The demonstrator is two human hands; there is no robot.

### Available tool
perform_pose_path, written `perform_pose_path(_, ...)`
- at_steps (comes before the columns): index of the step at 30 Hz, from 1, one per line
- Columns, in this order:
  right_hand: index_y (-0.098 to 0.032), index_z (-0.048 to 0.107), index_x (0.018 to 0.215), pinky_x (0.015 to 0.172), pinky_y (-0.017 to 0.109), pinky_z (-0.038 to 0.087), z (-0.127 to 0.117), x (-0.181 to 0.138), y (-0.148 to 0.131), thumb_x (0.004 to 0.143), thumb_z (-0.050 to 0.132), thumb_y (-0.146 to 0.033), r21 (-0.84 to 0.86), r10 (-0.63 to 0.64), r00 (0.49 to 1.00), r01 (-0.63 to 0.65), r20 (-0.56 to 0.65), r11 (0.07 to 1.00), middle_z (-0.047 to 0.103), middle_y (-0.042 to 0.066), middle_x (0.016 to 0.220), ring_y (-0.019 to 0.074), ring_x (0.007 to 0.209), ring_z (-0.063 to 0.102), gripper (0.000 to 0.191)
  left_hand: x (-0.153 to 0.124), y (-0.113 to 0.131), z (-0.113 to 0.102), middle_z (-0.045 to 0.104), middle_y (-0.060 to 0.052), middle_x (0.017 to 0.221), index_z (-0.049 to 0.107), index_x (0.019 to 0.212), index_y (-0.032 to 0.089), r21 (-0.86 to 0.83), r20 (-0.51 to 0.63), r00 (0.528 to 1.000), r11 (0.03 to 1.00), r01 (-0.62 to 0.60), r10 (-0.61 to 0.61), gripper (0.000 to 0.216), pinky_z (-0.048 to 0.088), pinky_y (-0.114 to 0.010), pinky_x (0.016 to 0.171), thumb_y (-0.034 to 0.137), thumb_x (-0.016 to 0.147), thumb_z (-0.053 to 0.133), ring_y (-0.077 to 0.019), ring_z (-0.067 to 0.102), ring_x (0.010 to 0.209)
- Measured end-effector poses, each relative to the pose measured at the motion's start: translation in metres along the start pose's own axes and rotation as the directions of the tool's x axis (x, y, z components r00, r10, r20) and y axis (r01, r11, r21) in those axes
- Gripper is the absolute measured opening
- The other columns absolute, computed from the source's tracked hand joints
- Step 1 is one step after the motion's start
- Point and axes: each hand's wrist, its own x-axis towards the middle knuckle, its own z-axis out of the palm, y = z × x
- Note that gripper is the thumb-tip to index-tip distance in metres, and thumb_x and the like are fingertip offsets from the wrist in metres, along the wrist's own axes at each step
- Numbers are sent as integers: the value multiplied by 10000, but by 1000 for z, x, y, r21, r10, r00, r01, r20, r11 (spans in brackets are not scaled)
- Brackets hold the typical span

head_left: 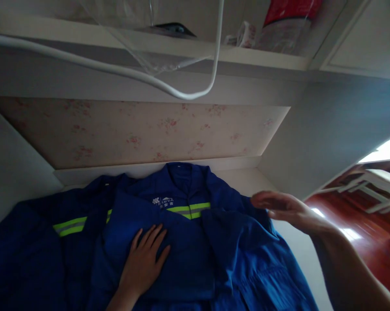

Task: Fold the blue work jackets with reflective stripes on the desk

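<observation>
The left hand (144, 259) is lying flat, fingers spread, pressing on the chest of a blue work jacket (182, 255) and gripping nothing. The right hand (287, 209) is hovering open above the jacket's right shoulder edge, holding nothing. The jacket, with yellow reflective stripes (188, 210), is spreading across a pale surface (298, 246), its collar reaching the back ledge (143, 169). Bare surface is showing to the right. A white cable (169, 88) is hanging overhead.
</observation>
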Motion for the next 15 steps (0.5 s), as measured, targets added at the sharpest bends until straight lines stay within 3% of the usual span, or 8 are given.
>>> perform_pose_path(1, -260, 550, 1389, 1086, 434, 436, 2, 2, 12, 839, 707, -474, 9, 32, 996, -31, -83, 999, 511, 122, 1462, 274, 1323, 505, 611, 0, 0, 0, 558, -7, 1443, 527, 1379, 296, -2, -2, 1000, 1000, 2, -2, 476, 272, -518, 1151, 502, 956, 459, -264, 499, 1332)
perform_pose_path(2, -258, 429, 1481, 1120, 446, 399, 9, 6, 23, 811, 727, -501, -2, 68, 994, -69, -85, 998, 422, 124, 1532, 283, 1380, 436, 773, 1, 1, -1, 562, -8, 1439, 533, 1373, 297, -3, -4, 1000, 1000, 4, -4, 472, 272, -520, 1150, 504, 955, 460, -266, 502, 1329)
perform_pose_path(4, -219, 262, 1557, 1143, 467, 369, 32, 20, 38, 766, 746, -557, -90, 166, 984, -160, 70, 983, 388, 139, 1550, 310, 1402, 398, 987, 1, 2, -2, 567, -6, 1434, 545, 1359, 300, -4, 0, 1000, 1000, 8, -8, 463, 271, -523, 1148, 510, 957, 453, -265, 503, 1327)
perform_pose_path(7, -196, 370, 1520, 1087, 455, 445, 70, 44, 46, 745, 743, -595, -221, 378, 908, -336, 183, 915, 586, 136, 1383, 322, 1273, 544, 948, 1, 3, -3, 561, -4, 1440, 541, 1359, 297, -8, 15, 1000, 1000, 24, -24, 463, 268, -520, 1151, 515, 963, 437, -258, 491, 1339)
perform_pose_path(10, -227, 515, 1432, 1006, 391, 520, 81, 53, 44, 698, 803, -539, -157, 500, 843, -476, 200, 865, 634, 115, 1326, 294, 1190, 610, 848, 1, 2, -4, 556, -1, 1446, 527, 1369, 295, -11, 23, 999, 999, 30, -30, 468, 267, -520, 1155, 513, 966, 436, -252, 482, 1347)
perform_pose_path(12, -265, 412, 1496, 1006, 372, 518, 74, 50, 40, 701, 820, -471, -82, 483, 831, -481, 276, 873, 595, 101, 1382, 269, 1212, 599, 917, 0, 2, -4, 558, -3, 1444, 531, 1366, 296, -18, 17, 1000, 1000, 26, -26, 460, 271, -520, 1155, 504, 964, 445, -254, 486, 1345)
perform_pose_path(15, -311, 313, 1534, 1076, 393, 455, 54, 40, 39, 745, 791, -380, 15, 331, 874, -360, 355, 933, 534, 73, 1452, 248, 1269, 557, 925, 0, 2, -4, 562, -13, 1440, 545, 1357, 295, -35, 0, 1000, 999, 22, -22, 453, 274, -525, 1156, 494, 959, 460, -266, 489, 1342)
